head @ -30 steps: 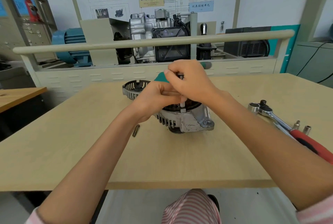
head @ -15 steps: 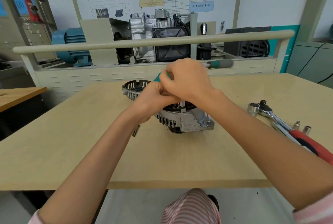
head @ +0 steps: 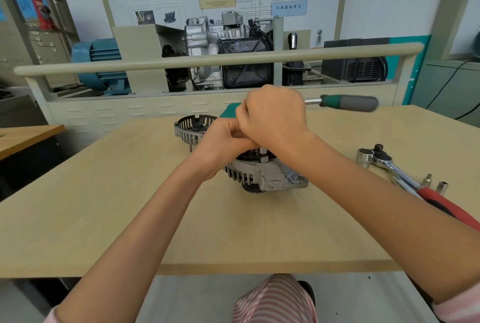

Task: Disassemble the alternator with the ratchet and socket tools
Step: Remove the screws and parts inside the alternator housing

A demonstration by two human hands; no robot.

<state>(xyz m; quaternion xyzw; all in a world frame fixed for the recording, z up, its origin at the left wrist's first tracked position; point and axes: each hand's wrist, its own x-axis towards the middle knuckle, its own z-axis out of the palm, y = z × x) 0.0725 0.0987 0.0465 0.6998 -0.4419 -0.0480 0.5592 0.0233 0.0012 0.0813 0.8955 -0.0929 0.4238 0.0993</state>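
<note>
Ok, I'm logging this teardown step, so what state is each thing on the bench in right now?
alternator: on the table, rear cover off
rear cover: removed, lying behind the alternator
green-handled ratchet: over the alternator, handle pointing right
red-handled ratchet: lying unused, socket fitted
loose sockets: standing upright
left hand: gripping, contents hidden
right hand: gripping ratchet head

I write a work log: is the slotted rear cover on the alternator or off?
Off. The slotted cover lies on the table behind the alternator, apart from its body.
</note>
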